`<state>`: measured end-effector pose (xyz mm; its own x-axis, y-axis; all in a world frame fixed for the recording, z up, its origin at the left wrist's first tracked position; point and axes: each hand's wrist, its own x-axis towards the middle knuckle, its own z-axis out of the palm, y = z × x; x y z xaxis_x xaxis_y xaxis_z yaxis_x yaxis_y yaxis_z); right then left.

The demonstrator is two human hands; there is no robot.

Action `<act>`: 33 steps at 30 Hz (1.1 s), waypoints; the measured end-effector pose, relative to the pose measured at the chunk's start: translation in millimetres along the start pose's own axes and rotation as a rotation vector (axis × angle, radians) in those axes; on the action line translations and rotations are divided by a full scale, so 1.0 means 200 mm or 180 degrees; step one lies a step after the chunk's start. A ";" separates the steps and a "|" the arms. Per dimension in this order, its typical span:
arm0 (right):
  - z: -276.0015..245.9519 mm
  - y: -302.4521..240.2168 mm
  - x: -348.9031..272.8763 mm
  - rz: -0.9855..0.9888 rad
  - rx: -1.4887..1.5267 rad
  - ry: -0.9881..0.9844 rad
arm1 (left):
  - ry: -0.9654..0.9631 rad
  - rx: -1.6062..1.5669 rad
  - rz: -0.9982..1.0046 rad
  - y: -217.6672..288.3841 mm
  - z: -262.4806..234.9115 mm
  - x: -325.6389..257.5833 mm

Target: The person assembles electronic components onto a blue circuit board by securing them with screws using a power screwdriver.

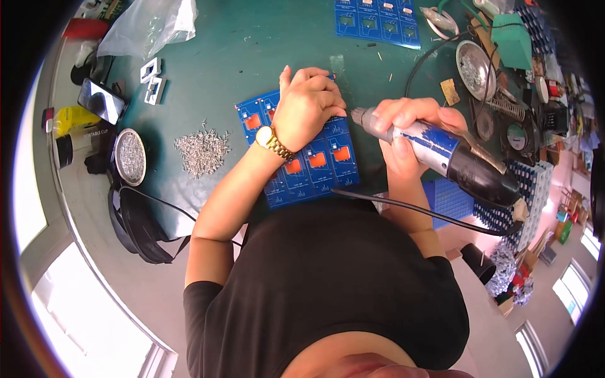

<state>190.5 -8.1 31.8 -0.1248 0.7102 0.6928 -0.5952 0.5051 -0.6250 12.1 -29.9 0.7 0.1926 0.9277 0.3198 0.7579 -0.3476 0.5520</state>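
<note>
A blue circuit board panel (321, 183) with orange rectangles lies on the green table in front of me. My left hand (309, 104), with a gold watch (268, 137) at the wrist, rests across its upper part. Those fingers are bent and pressed together at the panel's upper right edge; the fingertips are partly hidden. In my right hand (406, 129) is a corded, barrel-shaped power tool (466, 160), silver and blue with a black rear end. Fingers wrap round its front part. Its narrow metal nose points left, just beside the panel's right edge.
Small metal pieces lie in a pile (201, 151) left of the panel. Round dishes (131, 157) (474, 69) stand at both sides. Further off are a second blue panel (378, 24), white frames (152, 82), a plastic bag (148, 28) and a phone (101, 101). A black cable (422, 211) crosses before my body.
</note>
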 end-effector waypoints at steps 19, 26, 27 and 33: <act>0.07 0.04 0.11 0.0266 -0.0429 -0.0456 | -0.0136 0.0373 -0.0174 0.02 -0.25 -0.11; 0.08 0.06 0.15 0.0574 -0.0436 -0.0503 | 0.1086 0.1354 -0.1768 -0.25 -0.49 -0.46; 0.09 0.06 0.15 0.0602 -0.0452 -0.0526 | 0.1166 0.1172 -0.1914 -0.25 -0.51 -0.48; 0.11 0.07 0.16 0.0685 -0.0233 -0.0543 | 0.0857 0.1372 -0.2083 -0.28 -0.50 -0.55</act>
<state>159.6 10.3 52.6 -0.3776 0.7152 0.5882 -0.4825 0.3902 -0.7842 -113.0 -125.7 12.4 -0.4846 0.8411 0.2400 0.8481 0.3846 0.3645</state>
